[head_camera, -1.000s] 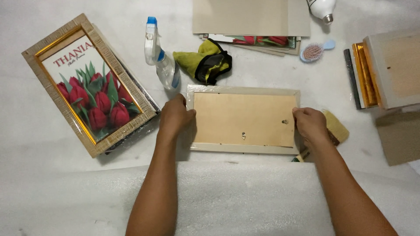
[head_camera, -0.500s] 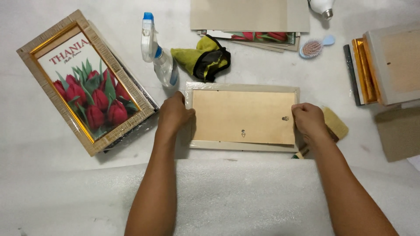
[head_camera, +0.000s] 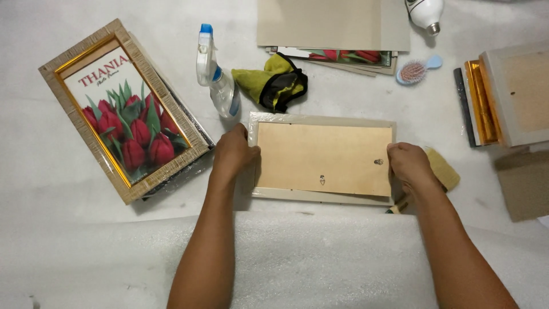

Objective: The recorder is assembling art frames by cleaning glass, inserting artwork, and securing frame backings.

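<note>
A picture frame (head_camera: 323, 160) lies face down on the white surface, its brown backing board up, with two small metal hangers on it. My left hand (head_camera: 233, 151) grips its left edge. My right hand (head_camera: 407, 165) grips its right edge. Under my right hand lies a paintbrush (head_camera: 443, 171) with pale bristles. A sheet of white foam wrap (head_camera: 286, 257) covers the near part of the surface, under my forearms.
A frame with a red tulip picture (head_camera: 123, 111) lies at the left. A spray bottle (head_camera: 214, 80) and a yellow-black cloth (head_camera: 277, 86) lie behind the face-down frame. Boards and prints (head_camera: 331, 28), a small brush (head_camera: 417, 70), a bulb (head_camera: 426, 11) and stacked frames (head_camera: 506, 97) sit farther back and right.
Both hands stay on the frame's ends. The frame has shifted slightly toward me; little else differs.
</note>
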